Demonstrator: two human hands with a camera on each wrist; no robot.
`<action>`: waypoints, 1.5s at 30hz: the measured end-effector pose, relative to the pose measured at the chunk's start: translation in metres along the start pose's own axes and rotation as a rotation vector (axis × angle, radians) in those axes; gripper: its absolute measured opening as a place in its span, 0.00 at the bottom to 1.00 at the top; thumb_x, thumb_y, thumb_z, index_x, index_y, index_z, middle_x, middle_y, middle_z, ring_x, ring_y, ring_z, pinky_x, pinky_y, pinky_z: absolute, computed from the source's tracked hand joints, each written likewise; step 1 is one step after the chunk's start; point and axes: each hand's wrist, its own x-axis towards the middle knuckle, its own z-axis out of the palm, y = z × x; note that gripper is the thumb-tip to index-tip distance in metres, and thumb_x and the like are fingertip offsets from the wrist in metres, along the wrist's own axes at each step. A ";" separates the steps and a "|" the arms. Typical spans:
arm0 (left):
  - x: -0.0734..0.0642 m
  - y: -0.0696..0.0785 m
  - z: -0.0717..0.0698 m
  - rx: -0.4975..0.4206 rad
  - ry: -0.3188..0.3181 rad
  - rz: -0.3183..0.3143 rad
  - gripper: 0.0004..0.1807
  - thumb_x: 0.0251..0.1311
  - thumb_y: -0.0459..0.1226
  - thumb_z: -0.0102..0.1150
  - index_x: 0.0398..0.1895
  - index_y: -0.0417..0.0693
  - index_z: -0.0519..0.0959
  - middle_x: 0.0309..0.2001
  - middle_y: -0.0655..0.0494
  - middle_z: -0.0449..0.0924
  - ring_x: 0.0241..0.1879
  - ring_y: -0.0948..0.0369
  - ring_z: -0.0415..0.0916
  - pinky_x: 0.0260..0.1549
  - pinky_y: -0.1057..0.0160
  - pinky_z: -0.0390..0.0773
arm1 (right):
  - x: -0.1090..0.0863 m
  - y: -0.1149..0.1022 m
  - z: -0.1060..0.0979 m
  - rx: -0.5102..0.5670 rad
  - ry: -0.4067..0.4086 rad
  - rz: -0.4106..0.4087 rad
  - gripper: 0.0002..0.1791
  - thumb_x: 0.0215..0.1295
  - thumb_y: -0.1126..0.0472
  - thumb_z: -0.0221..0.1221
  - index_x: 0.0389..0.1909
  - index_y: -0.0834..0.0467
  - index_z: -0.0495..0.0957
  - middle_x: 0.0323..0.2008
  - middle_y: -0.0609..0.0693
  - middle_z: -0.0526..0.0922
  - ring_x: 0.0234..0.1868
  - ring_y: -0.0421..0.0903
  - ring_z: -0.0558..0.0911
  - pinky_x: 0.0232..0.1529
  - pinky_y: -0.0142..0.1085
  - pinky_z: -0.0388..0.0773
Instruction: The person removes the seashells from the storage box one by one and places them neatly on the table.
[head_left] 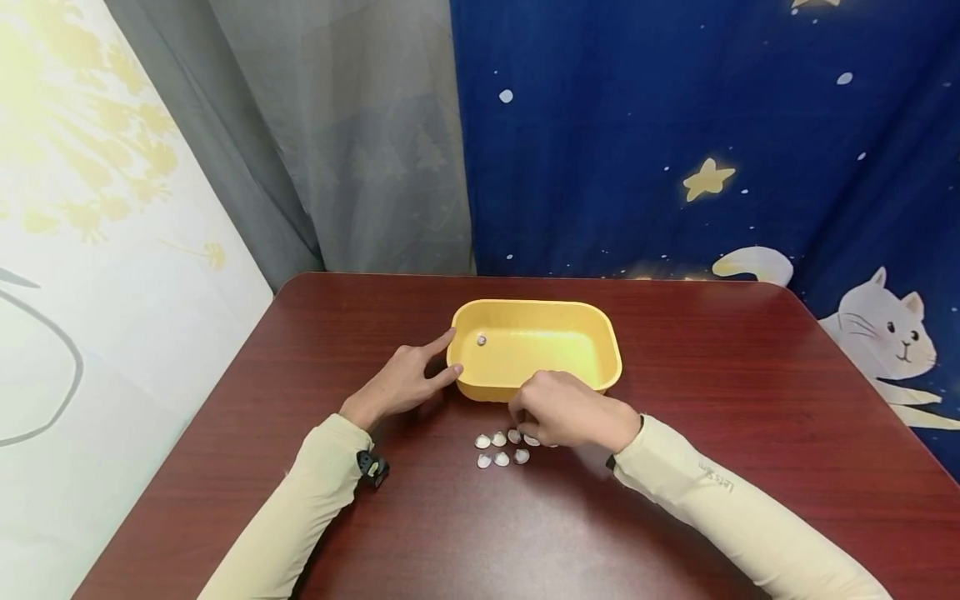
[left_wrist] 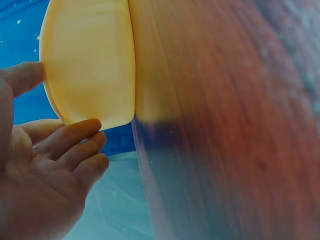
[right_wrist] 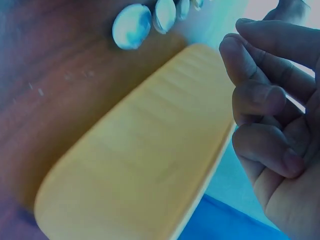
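Note:
My left hand (head_left: 401,377) rests at the left end of a yellow plastic tub (head_left: 536,392). Its fairly straight index finger and thumb touch the rim, and in the left wrist view the other fingers (left_wrist: 75,137) lie beside the tub's end. In front of the tub, several small white seashells (head_left: 502,459) form two rows. Over the right part of these rows is my right hand (head_left: 562,408), covering some shells. The right wrist view shows its fingers (right_wrist: 260,100) curled, tips close together; I cannot tell whether they pinch a shell.
One small pale piece (head_left: 482,340) lies inside the tub at the left. The dark red wooden table (head_left: 337,317) extends around it, with a grey and blue curtain (head_left: 600,142) behind its far edge. A pale patterned wall (head_left: 127,275) stands left.

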 end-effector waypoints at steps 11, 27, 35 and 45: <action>0.001 -0.001 -0.002 -0.002 -0.006 -0.001 0.40 0.70 0.58 0.52 0.80 0.54 0.55 0.62 0.41 0.80 0.55 0.55 0.77 0.65 0.48 0.75 | 0.016 0.009 -0.027 -0.002 -0.004 -0.028 0.07 0.57 0.63 0.68 0.23 0.50 0.84 0.19 0.39 0.79 0.23 0.35 0.74 0.27 0.30 0.75; 0.000 0.001 -0.002 0.007 -0.014 -0.011 0.40 0.70 0.57 0.52 0.80 0.55 0.55 0.26 0.54 0.75 0.41 0.57 0.75 0.56 0.54 0.77 | 0.064 0.045 -0.047 0.022 -0.099 0.000 0.09 0.57 0.65 0.65 0.21 0.51 0.82 0.20 0.41 0.79 0.23 0.38 0.74 0.26 0.29 0.72; 0.001 0.001 -0.001 0.018 0.015 0.030 0.39 0.71 0.57 0.52 0.79 0.52 0.58 0.53 0.40 0.84 0.54 0.55 0.79 0.64 0.49 0.76 | 0.095 0.064 -0.041 -0.003 -0.132 0.056 0.09 0.57 0.68 0.63 0.22 0.52 0.83 0.23 0.44 0.82 0.25 0.40 0.76 0.27 0.30 0.73; 0.000 0.000 -0.003 0.018 -0.004 0.019 0.39 0.71 0.56 0.53 0.79 0.52 0.57 0.26 0.55 0.78 0.43 0.57 0.77 0.55 0.56 0.77 | 0.123 0.078 -0.014 -0.007 -0.167 0.111 0.03 0.62 0.64 0.66 0.31 0.55 0.87 0.30 0.47 0.86 0.32 0.43 0.80 0.35 0.34 0.80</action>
